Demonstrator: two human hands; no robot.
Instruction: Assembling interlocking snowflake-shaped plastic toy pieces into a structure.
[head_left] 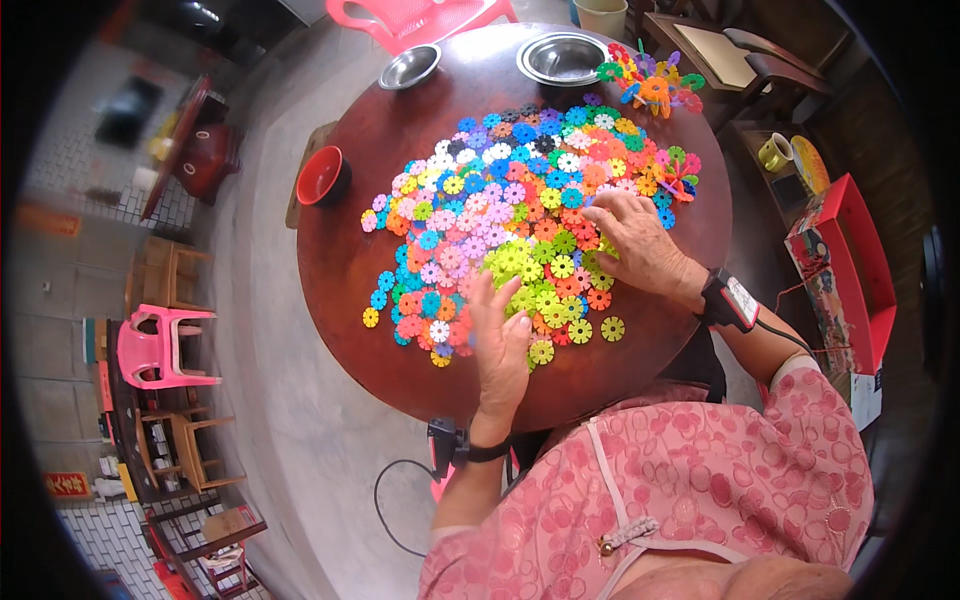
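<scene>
A wide heap of notched plastic discs [490,215], shaped like small flowers, covers the middle of the round table. Yellow-green discs [515,262] gather between my hands, with pink, purple, blue, orange and white ones around them. My left hand [500,345] is at the near side of the heap, fingers spread and nothing visible in them. Over the right part of the heap, my right hand [645,245] has its fingers bent down toward the discs, thumb apart. Whether a disc lies under its fingertips is hidden.
The brown round table [370,280] carries a red bowl [322,177] at left, a small steel bowl [410,67] and a larger steel bowl [563,60] at the back. Joined discs form a colourful cluster [655,95] at back right. A red box [870,280] stands right of the table.
</scene>
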